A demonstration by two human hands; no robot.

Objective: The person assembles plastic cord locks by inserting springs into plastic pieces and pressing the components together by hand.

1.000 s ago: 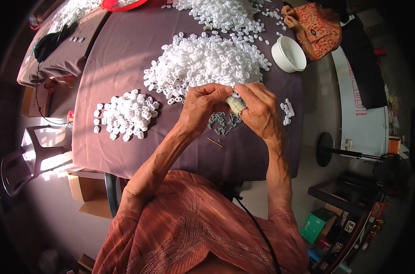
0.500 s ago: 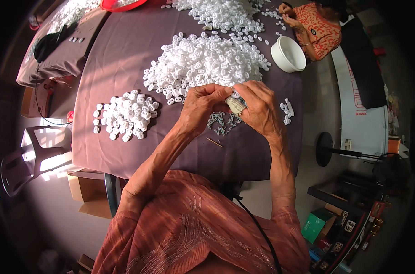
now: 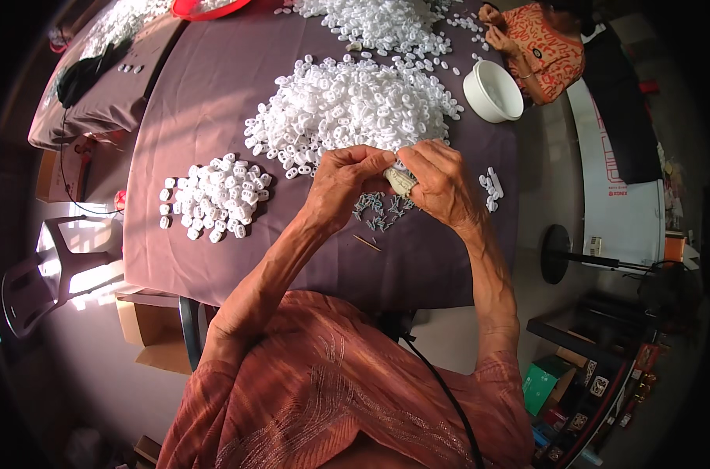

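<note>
Above the table, my left hand (image 3: 343,178) and my right hand (image 3: 445,181) meet fingertip to fingertip, both closed. A small white plastic piece (image 3: 399,166) is pinched between them, mostly hidden by the fingers. Bunched in my right hand is a pale, crumpled piece of cloth (image 3: 400,183), hanging below the fingertips. Just under the hands lies a scatter of small grey metal screws (image 3: 381,213). Beyond the hands rises a large heap of white oval plastic pieces (image 3: 363,105), each with two dark holes or marks.
A smaller pile of white pieces (image 3: 218,195) lies left. Several narrow white pieces (image 3: 491,187) lie right, and a thin stick (image 3: 367,243) sits nearer me. A white tub (image 3: 493,92) stands far right, close to another person (image 3: 543,55) in orange. Farther back is another white heap (image 3: 378,23).
My right hand has turned slightly and its forearm has swung outward to the right. The white piece at the fingertips is more covered now. My left hand has hardly moved.
</note>
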